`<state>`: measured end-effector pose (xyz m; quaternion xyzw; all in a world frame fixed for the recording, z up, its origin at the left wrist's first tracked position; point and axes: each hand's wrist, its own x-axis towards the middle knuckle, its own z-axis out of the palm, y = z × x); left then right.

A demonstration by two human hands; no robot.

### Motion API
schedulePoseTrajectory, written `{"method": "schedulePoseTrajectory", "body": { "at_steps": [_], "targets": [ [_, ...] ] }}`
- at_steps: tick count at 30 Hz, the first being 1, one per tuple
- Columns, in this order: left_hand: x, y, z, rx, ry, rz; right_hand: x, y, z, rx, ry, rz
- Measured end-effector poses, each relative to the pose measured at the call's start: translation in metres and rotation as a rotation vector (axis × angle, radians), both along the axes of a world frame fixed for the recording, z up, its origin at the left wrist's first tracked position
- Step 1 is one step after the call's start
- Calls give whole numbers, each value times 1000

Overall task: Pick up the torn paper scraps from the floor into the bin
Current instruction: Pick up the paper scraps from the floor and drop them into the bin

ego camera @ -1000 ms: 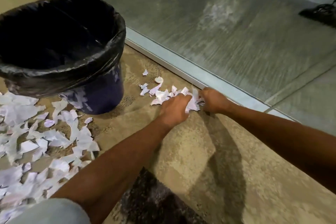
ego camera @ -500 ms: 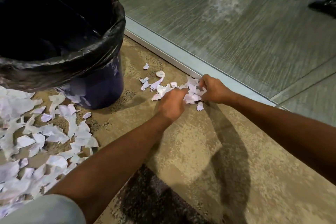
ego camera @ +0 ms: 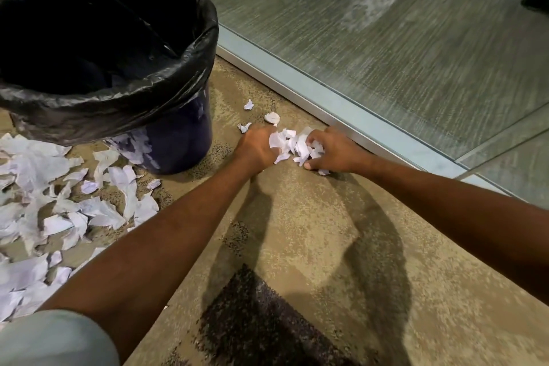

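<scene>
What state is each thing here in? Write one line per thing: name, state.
Dark blue round bin with black plastic liner: upright, open-topped.
Bunch of white torn paper scraps: gathered between both hands.
Left hand: grips the bunch.
Right hand: grips the bunch.
Loose white paper scraps left of the bin: scattered, untouched.

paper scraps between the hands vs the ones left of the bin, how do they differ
The clump between the hands is bunched tight; the scraps left of the bin lie scattered flat. The left hand and right hand grip the clump; the scattered scraps are untouched. Both are white torn paper.
</scene>
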<state>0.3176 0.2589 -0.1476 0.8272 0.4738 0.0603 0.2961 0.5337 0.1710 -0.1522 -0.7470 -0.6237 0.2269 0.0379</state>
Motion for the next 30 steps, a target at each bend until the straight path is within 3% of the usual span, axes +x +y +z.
{"method": "schedulePoseTrajectory", "body": {
  "at_steps": [7, 12, 17, 30],
  "targets": [
    [1, -12, -10, -34, -83, 33, -17, 2, 0, 131, 76, -59],
    [2, -24, -15, -309, -304, 238, -35, -1, 9, 79, 369, -285],
    [0, -32, 3, -509, -496, 350, -48, -4, 23, 88, 543, -405],
    [-6, -43, 80, -509, -654, 294, -64, -22, 104, 177, 815, -475]
  ]
}}
